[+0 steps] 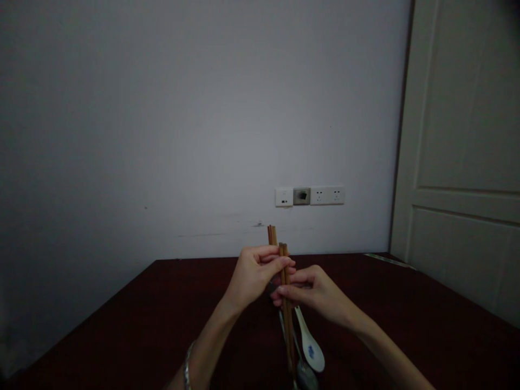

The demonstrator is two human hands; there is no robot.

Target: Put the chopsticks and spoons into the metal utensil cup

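Above the middle of the desk (122,330), between its left and right edges, a pair of wooden chopsticks (288,327) is held nearly lengthwise. Both hands are closed on it: the left hand (254,273) pinches near the upper ends, and the right hand (319,292) grips a little lower, from the other side. The hands are very close together. Behind the left fingers, the tips of more sticks (272,234) stick out toward the far edge.

Just to the right of the chopsticks there is a white spoon (313,351) with a blue pattern, and beside it the dark bowl of a metal spoon (307,375). Whether these spoons rest on the desk or hang from the fingers, I cannot tell.

On the left wrist is a bracelet (187,368). Near the far right corner lies a thin strip (389,261). Beyond the far edge, a pale wall (203,119) carries sockets (327,195); a panelled door (467,130) stands along the right edge.
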